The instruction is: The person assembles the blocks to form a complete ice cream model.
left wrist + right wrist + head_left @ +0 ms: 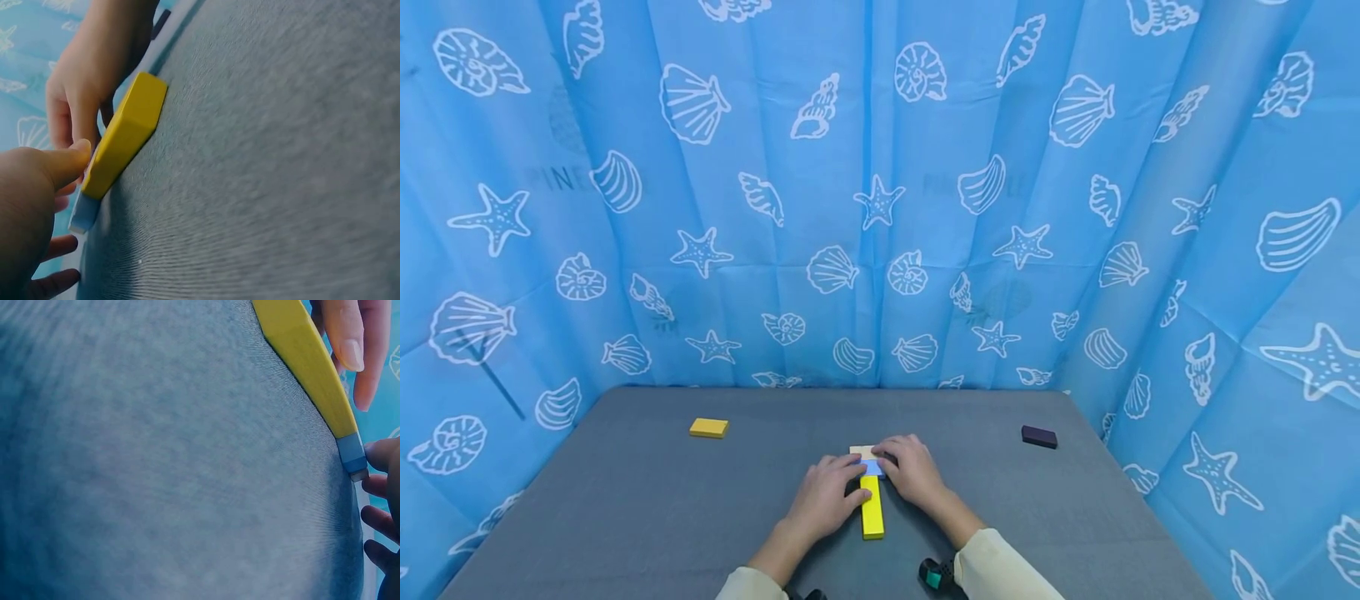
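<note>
In the head view, three blocks lie in a line on the table: a long bright-yellow block nearest me, a blue block beyond it, and a beige block at the far end. My left hand is at their left, its thumb over the yellow block and its other fingers spread beside the blue and beige ones. From the right, my right hand reaches in; its thumb is at the blue block and a fingertip is by the beige one. Fingers partly cover both far blocks.
A separate orange-yellow block lies at the back left of the grey table. Toward the back right lies a dark block. Blue curtains with white shell prints hang behind the table and along its sides.
</note>
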A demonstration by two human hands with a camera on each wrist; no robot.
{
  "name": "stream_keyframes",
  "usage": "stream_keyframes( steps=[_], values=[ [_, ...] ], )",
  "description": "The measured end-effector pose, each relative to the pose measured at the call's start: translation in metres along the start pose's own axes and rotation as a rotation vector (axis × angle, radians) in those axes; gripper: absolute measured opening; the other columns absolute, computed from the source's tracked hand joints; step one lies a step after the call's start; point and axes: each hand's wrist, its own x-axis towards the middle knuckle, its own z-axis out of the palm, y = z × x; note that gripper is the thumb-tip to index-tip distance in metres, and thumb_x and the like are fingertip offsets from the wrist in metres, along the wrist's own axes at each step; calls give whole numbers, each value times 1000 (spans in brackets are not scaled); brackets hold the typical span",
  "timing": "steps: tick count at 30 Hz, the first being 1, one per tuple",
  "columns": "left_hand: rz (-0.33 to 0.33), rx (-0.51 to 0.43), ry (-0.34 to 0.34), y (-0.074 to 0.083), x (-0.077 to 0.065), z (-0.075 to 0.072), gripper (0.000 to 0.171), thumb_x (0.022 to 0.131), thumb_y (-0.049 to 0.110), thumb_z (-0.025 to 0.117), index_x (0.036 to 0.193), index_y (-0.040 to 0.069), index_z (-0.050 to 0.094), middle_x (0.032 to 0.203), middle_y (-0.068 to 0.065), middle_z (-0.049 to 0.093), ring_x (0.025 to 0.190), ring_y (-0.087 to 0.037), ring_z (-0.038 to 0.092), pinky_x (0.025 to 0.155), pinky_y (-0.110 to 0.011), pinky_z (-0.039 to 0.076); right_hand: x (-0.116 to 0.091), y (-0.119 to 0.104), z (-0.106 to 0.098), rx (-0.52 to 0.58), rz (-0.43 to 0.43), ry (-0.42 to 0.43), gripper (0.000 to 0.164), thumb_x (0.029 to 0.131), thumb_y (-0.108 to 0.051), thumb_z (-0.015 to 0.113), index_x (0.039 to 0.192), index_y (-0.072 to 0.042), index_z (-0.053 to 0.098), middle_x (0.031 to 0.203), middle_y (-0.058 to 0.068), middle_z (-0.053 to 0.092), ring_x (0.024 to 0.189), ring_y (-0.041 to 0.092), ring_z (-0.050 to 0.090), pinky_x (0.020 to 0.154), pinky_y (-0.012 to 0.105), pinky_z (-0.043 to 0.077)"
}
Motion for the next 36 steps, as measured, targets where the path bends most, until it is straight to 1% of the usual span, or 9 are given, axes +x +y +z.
stream_keyframes(
  steps=[4,8,13,21,28,36],
  values=[
    [1,-22,-22,-2,4,1,48,89,42,69,131,20,64,138,3,56,120,-23,52,96,-50,42,-1,1,1,16,10,2,17,93,-20,67,109,-17,73,111,-2,69,98,20,56,87,44,45],
    [8,-38,-47,-3,4,1,50,89,42,69,132,18,63,137,3,56,122,-24,51,98,-51,40,-1,1,2,29,5,12,17,93,-19,67,109,-15,73,110,-1,69,98,21,57,87,45,45],
    [15,-40,-46,-3,5,1,51,88,43,69,132,17,63,137,3,56,121,-23,51,97,-50,40,-1,2,3,28,5,23,16,93,-18,67,108,-15,73,110,-1,69,99,20,57,87,45,45],
    [-6,-33,-40,0,4,2,50,87,42,71,131,18,64,136,3,57,123,-24,51,97,-49,40,-3,5,0,48,2,30,18,93,-18,67,110,-12,73,109,1,70,98,21,58,86,44,47],
    [-23,-38,-32,2,4,1,49,87,41,71,130,18,64,136,3,57,122,-23,52,98,-49,40,-11,17,-8,89,58,60,19,93,-16,67,111,-12,73,108,0,70,99,20,57,88,44,47],
    [-45,-11,-36,4,4,1,50,86,43,72,130,20,65,136,5,57,123,-23,51,98,-48,40,-26,41,-26,112,101,135,17,90,-10,69,107,-8,73,105,2,70,100,22,57,88,46,47]
  ],
)
